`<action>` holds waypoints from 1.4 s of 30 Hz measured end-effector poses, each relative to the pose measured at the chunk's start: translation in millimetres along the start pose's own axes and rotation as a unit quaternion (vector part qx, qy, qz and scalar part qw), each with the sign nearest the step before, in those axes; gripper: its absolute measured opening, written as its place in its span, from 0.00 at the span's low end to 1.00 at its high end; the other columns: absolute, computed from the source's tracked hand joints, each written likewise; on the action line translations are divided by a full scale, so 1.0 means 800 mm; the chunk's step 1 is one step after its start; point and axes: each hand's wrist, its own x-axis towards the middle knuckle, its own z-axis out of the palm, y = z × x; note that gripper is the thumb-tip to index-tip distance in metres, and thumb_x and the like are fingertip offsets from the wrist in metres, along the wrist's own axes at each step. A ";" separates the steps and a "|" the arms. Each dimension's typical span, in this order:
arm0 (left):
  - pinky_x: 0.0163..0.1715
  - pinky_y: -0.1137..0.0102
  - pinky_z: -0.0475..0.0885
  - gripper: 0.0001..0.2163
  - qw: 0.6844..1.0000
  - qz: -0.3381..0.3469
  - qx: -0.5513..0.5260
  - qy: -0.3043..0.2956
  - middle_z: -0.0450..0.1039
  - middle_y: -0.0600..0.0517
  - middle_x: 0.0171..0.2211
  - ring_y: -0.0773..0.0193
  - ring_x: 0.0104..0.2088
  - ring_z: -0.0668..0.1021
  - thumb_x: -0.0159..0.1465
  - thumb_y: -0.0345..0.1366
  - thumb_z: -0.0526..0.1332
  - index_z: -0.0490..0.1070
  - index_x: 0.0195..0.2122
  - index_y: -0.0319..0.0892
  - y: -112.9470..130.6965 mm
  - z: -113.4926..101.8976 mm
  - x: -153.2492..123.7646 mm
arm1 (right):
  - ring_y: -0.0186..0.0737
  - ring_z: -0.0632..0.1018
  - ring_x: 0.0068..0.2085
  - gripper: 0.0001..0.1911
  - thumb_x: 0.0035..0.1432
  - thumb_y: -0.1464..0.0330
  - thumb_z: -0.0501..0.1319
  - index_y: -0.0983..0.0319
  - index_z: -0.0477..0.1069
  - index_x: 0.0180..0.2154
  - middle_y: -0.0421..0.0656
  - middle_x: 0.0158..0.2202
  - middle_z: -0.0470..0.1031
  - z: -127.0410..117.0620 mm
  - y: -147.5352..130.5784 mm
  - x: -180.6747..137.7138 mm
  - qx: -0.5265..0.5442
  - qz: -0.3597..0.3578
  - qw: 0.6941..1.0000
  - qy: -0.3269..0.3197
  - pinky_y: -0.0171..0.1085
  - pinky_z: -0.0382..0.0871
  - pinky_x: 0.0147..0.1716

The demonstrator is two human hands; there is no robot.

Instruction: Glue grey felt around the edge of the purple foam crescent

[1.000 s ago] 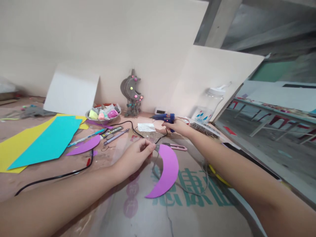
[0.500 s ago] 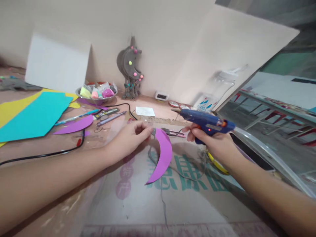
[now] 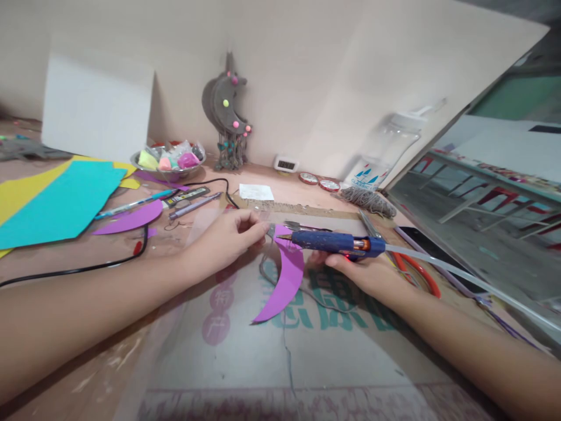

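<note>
My left hand (image 3: 236, 237) pinches the top end of a purple paper crescent (image 3: 288, 279), whose lower tip hangs down and to the left. A small grey piece shows at the pinch, too small to make out. In my right hand (image 3: 366, 273) is a blue hot glue gun (image 3: 324, 241) with a red light on. Its nozzle points left and lies over the crescent's upper part; I cannot tell whether they touch. A clear glue stick (image 3: 442, 266) sticks out behind the gun. Grey yarn (image 3: 319, 304) trails over the board below the hands.
Orange-handled scissors (image 3: 421, 275) and a phone (image 3: 438, 260) lie at the right. Behind stand a bottle (image 3: 385, 146), grey yarn bundle (image 3: 370, 202), small clock (image 3: 286, 164) and grey moon ornament (image 3: 223, 111). Leftward are a clay bowl (image 3: 175, 174), blue sheet (image 3: 65, 204) and black cord (image 3: 65, 275).
The glue gun has moved left and down, from right of the crescent to over its top part. My left hand keeps its pinch. Scissors and the yarn bundle have come into view.
</note>
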 end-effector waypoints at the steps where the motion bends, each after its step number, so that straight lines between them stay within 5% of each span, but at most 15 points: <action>1: 0.14 0.77 0.58 0.13 1.000 0.004 -0.002 -0.001 0.69 0.55 0.21 0.72 0.16 0.67 0.61 0.43 0.56 0.66 0.25 0.41 0.000 0.000 0.000 | 0.50 0.79 0.38 0.17 0.53 0.51 0.57 0.56 0.75 0.32 0.42 0.32 0.79 0.000 -0.001 0.000 -0.008 0.005 1.000 -0.001 0.49 0.73 0.40; 9: 0.12 0.78 0.56 0.14 1.000 0.012 0.023 -0.009 0.68 0.56 0.20 0.73 0.14 0.65 0.62 0.45 0.54 0.66 0.25 0.41 -0.001 -0.001 0.000 | 0.46 0.80 0.32 0.17 0.50 0.52 0.57 0.56 0.75 0.27 0.39 0.28 0.80 0.002 -0.010 -0.002 -0.084 0.044 0.994 0.049 0.41 0.76 0.32; 22: 0.12 0.80 0.57 0.13 1.000 0.011 0.000 -0.013 0.64 0.58 0.19 0.76 0.15 0.63 0.63 0.42 0.55 0.64 0.25 0.40 0.002 -0.001 -0.001 | 0.48 0.80 0.39 0.14 0.51 0.56 0.58 0.54 0.78 0.33 0.37 0.33 0.81 0.005 -0.012 -0.003 -0.140 0.050 0.987 0.068 0.42 0.75 0.38; 42: 0.11 0.79 0.55 0.13 1.000 -0.008 0.010 -0.019 0.63 0.58 0.18 0.75 0.13 0.62 0.63 0.44 0.54 0.64 0.26 0.41 0.004 -0.001 -0.003 | 0.47 0.81 0.35 0.12 0.50 0.56 0.60 0.54 0.77 0.26 0.37 0.26 0.80 0.005 -0.021 -0.004 -0.170 0.081 0.979 0.076 0.38 0.76 0.34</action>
